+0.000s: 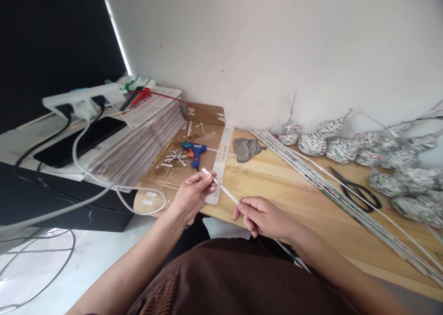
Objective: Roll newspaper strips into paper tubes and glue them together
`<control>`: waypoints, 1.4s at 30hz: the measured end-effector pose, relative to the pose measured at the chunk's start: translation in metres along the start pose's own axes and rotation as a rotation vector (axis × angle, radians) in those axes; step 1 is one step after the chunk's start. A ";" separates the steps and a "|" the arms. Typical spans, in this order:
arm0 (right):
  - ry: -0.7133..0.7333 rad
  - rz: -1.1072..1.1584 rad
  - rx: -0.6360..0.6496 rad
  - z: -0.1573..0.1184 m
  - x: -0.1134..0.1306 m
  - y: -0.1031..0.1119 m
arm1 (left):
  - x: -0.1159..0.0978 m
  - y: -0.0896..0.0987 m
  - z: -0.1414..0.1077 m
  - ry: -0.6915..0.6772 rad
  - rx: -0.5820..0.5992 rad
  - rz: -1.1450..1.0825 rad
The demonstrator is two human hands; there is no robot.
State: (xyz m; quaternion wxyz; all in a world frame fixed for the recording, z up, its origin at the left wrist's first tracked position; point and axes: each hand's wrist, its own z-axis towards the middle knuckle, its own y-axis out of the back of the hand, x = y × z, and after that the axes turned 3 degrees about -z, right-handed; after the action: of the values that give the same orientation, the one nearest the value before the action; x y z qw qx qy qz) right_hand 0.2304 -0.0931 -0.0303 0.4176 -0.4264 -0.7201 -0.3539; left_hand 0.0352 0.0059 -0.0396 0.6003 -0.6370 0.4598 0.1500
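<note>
Head view, twelve o'clock toward the wall, and it's all about one slim white paper strip (pixel 228 195) held in the air over the bench's near edge. The left hand (pixel 194 190) has it pinched, thumb against fingers with no gap showing, close to the upper end; a short tip pokes out past the thumb toward ten o'clock. And down the line toward four o'clock, there's the right hand (pixel 261 216), thumb and forefinger closed on the same strip. So the long axis runs ten to four, straight between the two grips, with a dark-marked patch sitting right beside the left fingertips, much the nearer hand to it. Past the right hand, out at five o'clock, pale lengths show below the forearm; whether they belong to this strip, I can't tell.

Look to twelve from the left hand: the blue glue gun (pixel 197 154) lies on the cardboard (pixel 152 180), closer to that hand than the right. From the right hand, the long paper rods (pixel 316 184) slant by at two o'clock, black scissors (pixel 360 196) beyond them, nearly at three.
</note>
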 end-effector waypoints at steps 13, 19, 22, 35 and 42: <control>0.041 -0.043 -0.135 -0.018 -0.005 0.013 | -0.005 0.015 0.008 -0.111 -0.042 0.011; -0.011 0.148 -0.019 -0.017 -0.009 0.016 | -0.007 0.017 0.004 -0.065 -0.027 0.030; -0.041 0.161 0.023 -0.018 -0.010 0.015 | -0.007 0.017 0.002 -0.048 0.021 0.038; -0.041 -0.032 -0.035 -0.031 -0.006 0.023 | -0.007 0.017 0.001 -0.039 0.039 0.162; -0.035 -0.385 -0.482 -0.025 -0.012 0.076 | -0.017 0.045 -0.009 -0.504 -0.198 0.786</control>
State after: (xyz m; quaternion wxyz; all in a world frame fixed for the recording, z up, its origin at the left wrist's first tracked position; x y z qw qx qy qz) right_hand 0.3102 -0.0894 -0.0196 0.2172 -0.3748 -0.6899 -0.5799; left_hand -0.0119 0.0115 -0.0532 0.5272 -0.4128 0.4895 0.5586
